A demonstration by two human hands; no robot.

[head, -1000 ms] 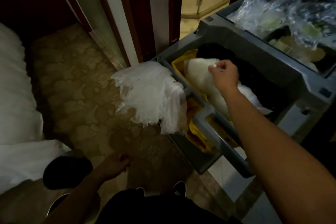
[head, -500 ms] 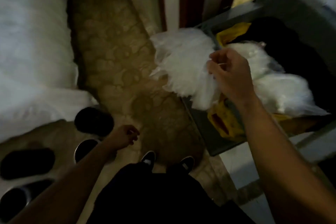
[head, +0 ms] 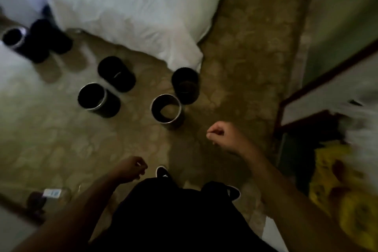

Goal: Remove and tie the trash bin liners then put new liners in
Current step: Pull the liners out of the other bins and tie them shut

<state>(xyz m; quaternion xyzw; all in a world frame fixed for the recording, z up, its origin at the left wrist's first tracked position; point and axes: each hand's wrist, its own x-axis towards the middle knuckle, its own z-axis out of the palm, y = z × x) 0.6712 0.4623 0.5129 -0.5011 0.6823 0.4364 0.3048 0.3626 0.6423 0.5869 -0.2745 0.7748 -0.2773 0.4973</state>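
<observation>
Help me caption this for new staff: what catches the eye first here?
A cluster of dark round trash bins with shiny rims sits on the patterned carpet, centre and left. White bedding fills the top of the view above them, and a blurred yellow bag stands out at the right edge.

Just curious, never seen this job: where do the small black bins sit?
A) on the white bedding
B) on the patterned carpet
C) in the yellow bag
B: the black bins sit on the patterned carpet, beside the white bedding.
</observation>
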